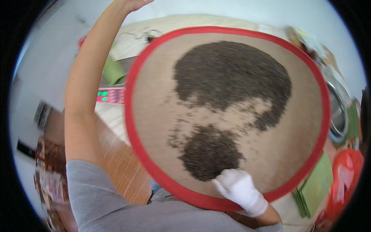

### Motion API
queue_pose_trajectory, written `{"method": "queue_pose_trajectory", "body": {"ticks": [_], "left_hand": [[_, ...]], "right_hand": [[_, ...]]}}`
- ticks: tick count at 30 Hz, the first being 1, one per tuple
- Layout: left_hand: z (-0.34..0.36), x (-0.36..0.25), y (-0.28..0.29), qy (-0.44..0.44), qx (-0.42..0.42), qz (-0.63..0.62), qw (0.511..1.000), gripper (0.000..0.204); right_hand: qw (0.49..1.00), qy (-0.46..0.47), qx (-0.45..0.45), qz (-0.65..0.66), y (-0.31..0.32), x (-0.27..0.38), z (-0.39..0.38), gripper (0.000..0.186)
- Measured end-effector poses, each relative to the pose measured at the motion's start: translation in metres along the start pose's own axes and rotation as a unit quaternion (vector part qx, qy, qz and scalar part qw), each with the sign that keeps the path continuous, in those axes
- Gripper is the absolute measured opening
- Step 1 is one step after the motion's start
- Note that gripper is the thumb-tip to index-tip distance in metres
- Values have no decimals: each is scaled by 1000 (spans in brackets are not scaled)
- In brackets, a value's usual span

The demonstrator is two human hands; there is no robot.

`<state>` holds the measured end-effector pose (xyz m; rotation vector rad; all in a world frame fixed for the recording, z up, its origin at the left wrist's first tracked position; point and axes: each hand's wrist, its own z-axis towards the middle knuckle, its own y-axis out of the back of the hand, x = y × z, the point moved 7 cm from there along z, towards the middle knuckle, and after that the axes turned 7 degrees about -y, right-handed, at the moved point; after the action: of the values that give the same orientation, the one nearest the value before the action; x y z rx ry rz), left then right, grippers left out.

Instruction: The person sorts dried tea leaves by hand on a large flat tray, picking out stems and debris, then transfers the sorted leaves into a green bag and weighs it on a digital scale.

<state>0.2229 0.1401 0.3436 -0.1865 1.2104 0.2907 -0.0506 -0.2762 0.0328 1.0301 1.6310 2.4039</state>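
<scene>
A large round tray [148, 96] with a red fabric rim and tan surface holds dark, loose, small granular pieces, like dried leaves, in a broad upper heap [232, 69] and a smaller lower mound [208, 154]. My right hand [239, 189], in a white glove, rests at the lower mound’s edge with curled fingers; what they hold, if anything, is hidden. My bare left hand [133, 4] is raised beyond the tray’s upper left, cut off by the top of the picture, so its grip is unclear.
A pale tabletop [139, 25] lies under green packets [315, 183] at the right, a red plastic bag [344, 181] and a metal bowl [334, 106]. Another green item [112, 69] and a pink item [110, 96] lie left of the tray. Wooden flooring [119, 162] shows below.
</scene>
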Motion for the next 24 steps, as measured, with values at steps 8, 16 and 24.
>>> {"method": "queue_pose_trajectory", "body": {"ticks": [8,16,24], "left_hand": [[-3,-36,343,-71,-219,232,945,52],[-33,58,382,85,-174,420,887,67],[-4,119,402,154,-112,410,892,70]], "right_hand": [[909,-303,-287,22,43,-84,-10,24],[853,-424,-303,-42,30,-161,-42,27],[843,-449,-293,43,-7,-169,-48,42]]}}
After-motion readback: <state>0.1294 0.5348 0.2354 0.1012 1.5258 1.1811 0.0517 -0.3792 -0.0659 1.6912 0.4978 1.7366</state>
